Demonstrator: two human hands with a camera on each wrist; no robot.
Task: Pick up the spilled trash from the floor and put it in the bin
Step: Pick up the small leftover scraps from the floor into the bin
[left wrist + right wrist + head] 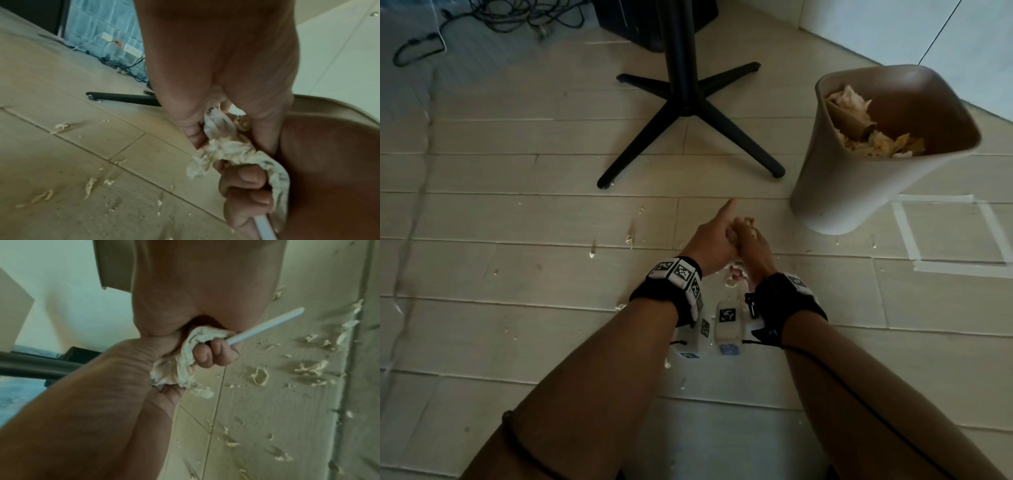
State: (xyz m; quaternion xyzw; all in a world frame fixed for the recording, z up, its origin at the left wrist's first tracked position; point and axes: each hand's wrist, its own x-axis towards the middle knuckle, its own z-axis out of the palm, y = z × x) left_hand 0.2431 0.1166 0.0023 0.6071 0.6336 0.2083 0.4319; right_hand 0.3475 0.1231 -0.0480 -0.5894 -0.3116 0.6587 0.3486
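Observation:
My two hands meet low over the floor. A crumpled, soiled tissue is held between them. My right hand curls its fingers round the tissue and a thin white stick. My left hand pinches the same tissue with its thumb, its index finger pointing forward. The beige bin stands tilted just right of and beyond my hands, with paper trash inside. Small pale scraps litter the floor.
A black table base with spreading legs stands on the floor beyond my hands. Cables lie at the far left. A taped square outline marks the floor right of the bin. White walls rise behind the bin.

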